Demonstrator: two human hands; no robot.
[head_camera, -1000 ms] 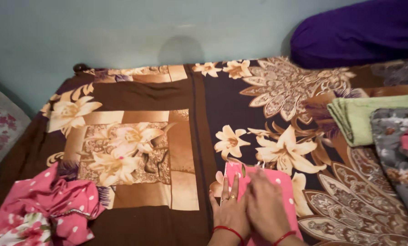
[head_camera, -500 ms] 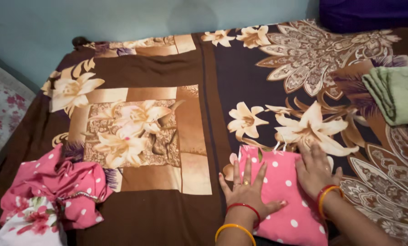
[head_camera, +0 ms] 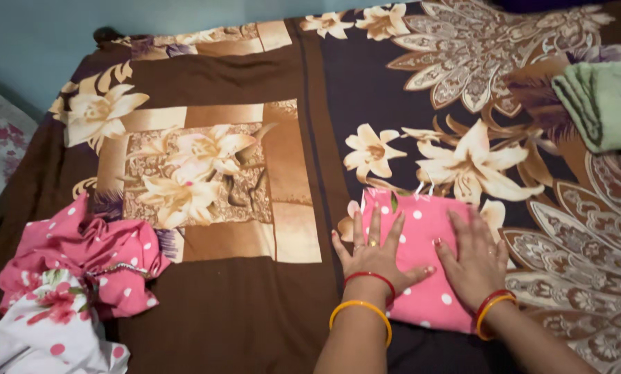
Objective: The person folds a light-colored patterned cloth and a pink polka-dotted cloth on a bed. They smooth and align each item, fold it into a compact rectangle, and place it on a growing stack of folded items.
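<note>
Left hand (head_camera: 374, 253) and right hand (head_camera: 473, 260) are pressing flat, fingers spread, gripping nothing, on the folded pink dotted cloth (head_camera: 425, 266). Soft, light; judged best lifted by its 6 o'clock edge.

The folded pink polka-dot garment (head_camera: 421, 270) is thin matt cloth, pressed smooth; the brown floral bedsheet (head_camera: 255, 305) looks soft, faintly sheened; the green towel (head_camera: 601, 104) nubbly.

No packages, labels, signs or screens in view.
</note>
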